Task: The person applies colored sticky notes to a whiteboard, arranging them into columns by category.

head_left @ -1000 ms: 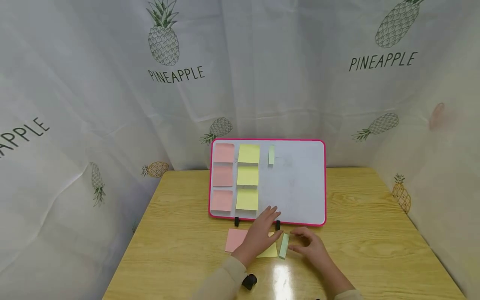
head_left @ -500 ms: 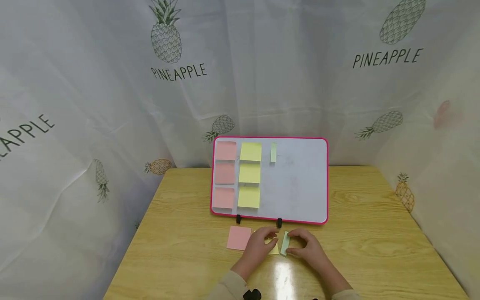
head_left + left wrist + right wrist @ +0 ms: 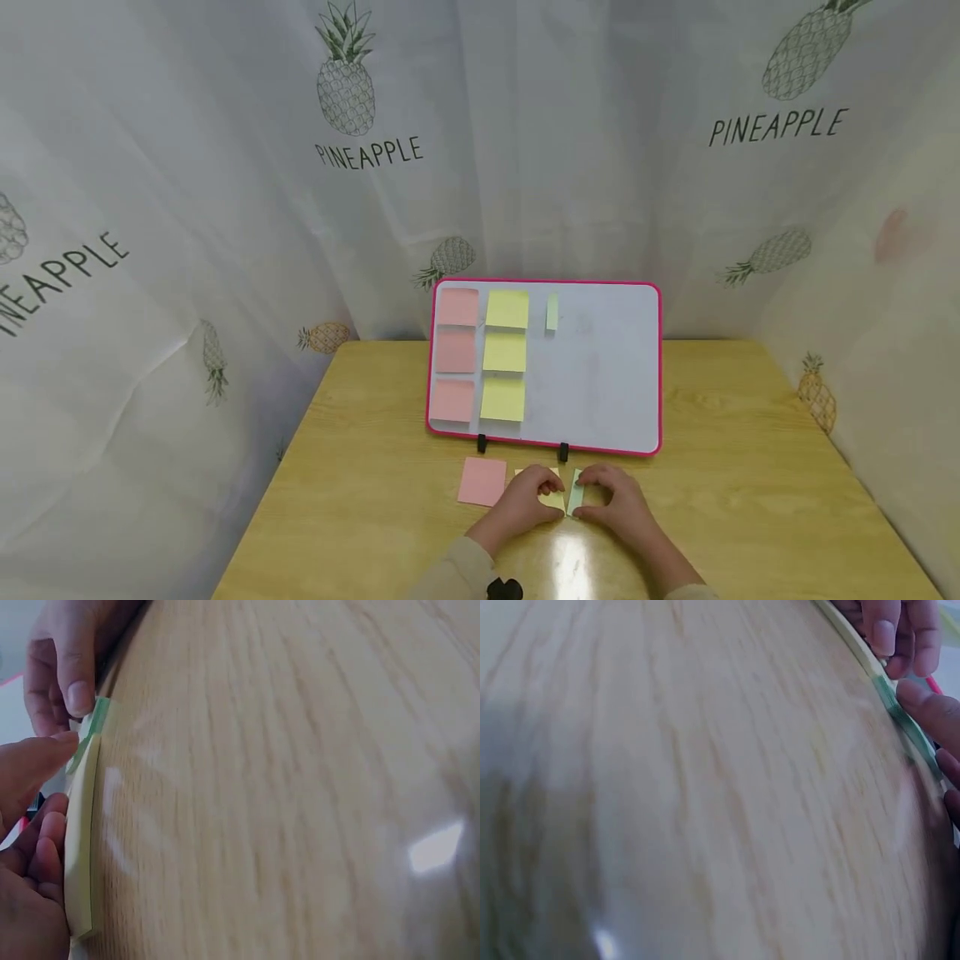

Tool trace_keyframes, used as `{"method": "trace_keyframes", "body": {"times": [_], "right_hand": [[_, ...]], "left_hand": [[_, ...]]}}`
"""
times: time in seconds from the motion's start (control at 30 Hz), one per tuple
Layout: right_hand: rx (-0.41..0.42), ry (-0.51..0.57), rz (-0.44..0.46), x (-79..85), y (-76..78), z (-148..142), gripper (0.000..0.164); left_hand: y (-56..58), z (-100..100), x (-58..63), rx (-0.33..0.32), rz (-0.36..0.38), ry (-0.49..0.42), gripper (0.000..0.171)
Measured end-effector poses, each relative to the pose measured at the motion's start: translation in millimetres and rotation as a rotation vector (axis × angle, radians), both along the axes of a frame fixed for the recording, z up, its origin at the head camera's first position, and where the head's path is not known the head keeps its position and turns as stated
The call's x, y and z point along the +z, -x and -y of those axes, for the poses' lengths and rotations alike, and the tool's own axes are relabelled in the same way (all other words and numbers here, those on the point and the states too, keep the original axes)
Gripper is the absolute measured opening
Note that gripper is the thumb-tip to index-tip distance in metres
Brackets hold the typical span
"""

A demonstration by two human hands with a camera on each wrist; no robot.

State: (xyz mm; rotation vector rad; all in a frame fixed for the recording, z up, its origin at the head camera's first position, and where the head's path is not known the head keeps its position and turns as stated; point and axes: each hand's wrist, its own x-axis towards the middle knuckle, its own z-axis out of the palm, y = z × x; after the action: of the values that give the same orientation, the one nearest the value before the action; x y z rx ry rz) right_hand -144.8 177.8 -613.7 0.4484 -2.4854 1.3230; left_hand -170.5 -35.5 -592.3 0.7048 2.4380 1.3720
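Note:
My right hand [image 3: 622,504] holds a narrow pad of green sticky notes [image 3: 575,493] on the table, thumb at its near end and fingers at its far end. Just left of it, my left hand [image 3: 521,504] is over a yellow sticky note pad [image 3: 553,498], partly covering it. The left fingers curl loosely around nothing. In the left wrist view, the left thumb [image 3: 45,754] points at the green pad [image 3: 96,718], beside the yellow pad's edge [image 3: 79,855]. The right thumb [image 3: 922,701] lies against the green pad in the right wrist view.
A pink-framed whiteboard [image 3: 600,375] leans on black feet [image 3: 564,452] behind the hands. It bears pink notes [image 3: 454,350], yellow notes [image 3: 506,352] and one green strip [image 3: 552,312]. A pink pad [image 3: 482,481] lies left; a black object [image 3: 505,589] shows by the left sleeve.
My right hand has closed in from beside the green pad and taken hold of it. The left hand has drawn back from the board's lower edge, its fingers now more curled.

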Motion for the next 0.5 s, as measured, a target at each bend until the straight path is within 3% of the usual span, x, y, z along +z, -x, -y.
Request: {"method": "trace_keyframes", "body": {"times": [0.2, 0.5], "right_hand": [[-0.047, -0.081, 0.014, -5.5, -5.2, 2.8, 0.041], [-0.058, -0.107, -0.03, -4.9, -0.6, -0.3, 0.039]], "left_hand": [[-4.5, 0.5, -8.1, -0.013, -0.034, 0.04, 0.028], [2.2, -1.7, -9.5, -0.038, -0.124, 0.079, 0.029]]}}
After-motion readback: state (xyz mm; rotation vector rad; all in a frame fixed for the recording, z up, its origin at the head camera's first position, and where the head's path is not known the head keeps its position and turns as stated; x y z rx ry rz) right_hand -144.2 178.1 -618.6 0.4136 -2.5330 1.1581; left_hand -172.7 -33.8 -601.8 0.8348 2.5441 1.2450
